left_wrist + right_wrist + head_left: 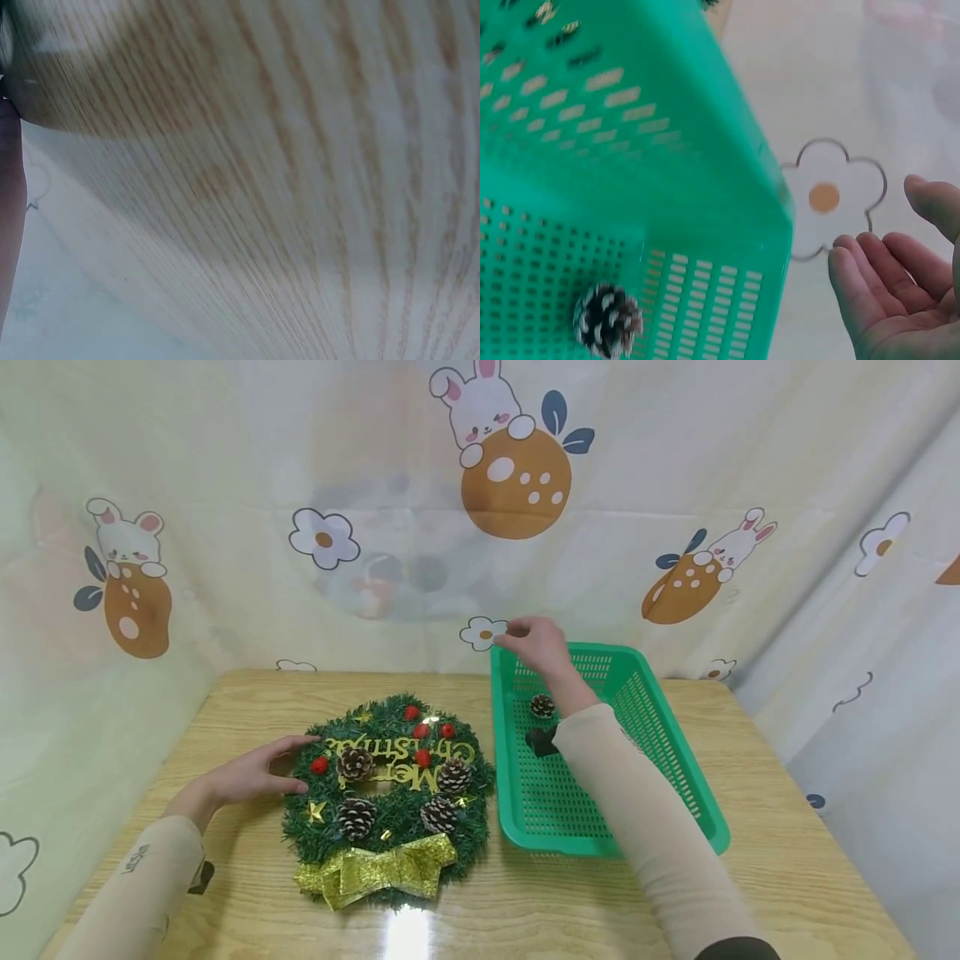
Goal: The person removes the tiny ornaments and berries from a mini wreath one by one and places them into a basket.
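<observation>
A green Christmas wreath (474,827) lies on the wooden table in the head view. It carries several frosted pine cones (356,818), red berries (423,758), gold stars (315,812), gold lettering that reads upside down and a glittery gold bow (390,870). At its left edge my left hand (258,771) touches the greenery, thumb and fingers spread apart. Over the far left corner of a green plastic basket (512,802) is my right hand (538,645), fingers lightly bent and nothing between them. One pine cone (609,321) lies in the basket.
The basket stands right of the wreath, its perforated walls rising from the table (780,860). Behind the table hangs a pale curtain (390,435) printed with rabbits and flowers. A dark object (542,741) shows beside the right sleeve, above the basket.
</observation>
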`<state>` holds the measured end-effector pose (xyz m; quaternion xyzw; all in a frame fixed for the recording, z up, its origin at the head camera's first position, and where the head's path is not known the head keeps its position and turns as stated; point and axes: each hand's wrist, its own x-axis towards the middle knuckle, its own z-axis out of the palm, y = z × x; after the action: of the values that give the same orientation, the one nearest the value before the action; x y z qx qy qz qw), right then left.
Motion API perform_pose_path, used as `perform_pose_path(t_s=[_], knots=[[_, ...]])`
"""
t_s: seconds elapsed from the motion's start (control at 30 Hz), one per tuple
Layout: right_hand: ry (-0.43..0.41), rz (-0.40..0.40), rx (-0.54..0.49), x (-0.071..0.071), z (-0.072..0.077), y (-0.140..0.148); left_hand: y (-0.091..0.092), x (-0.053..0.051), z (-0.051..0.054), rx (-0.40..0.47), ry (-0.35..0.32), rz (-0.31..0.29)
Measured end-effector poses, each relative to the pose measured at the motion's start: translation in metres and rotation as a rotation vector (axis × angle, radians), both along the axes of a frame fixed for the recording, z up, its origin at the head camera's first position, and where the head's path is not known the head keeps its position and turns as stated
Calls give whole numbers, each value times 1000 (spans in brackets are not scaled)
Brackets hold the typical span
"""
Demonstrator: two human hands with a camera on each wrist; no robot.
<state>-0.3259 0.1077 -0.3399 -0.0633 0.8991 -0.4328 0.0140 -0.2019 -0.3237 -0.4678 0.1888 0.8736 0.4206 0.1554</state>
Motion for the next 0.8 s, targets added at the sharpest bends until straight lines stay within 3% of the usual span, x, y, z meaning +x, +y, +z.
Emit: perform_pose_path(t_s=[0.3,0.8], knots=[[-12,93,26,5,-7,-38,1,1,3,-16,-11,9],[-98,137,138,15,-21,-89,1,2,5,-18,-15,6]])
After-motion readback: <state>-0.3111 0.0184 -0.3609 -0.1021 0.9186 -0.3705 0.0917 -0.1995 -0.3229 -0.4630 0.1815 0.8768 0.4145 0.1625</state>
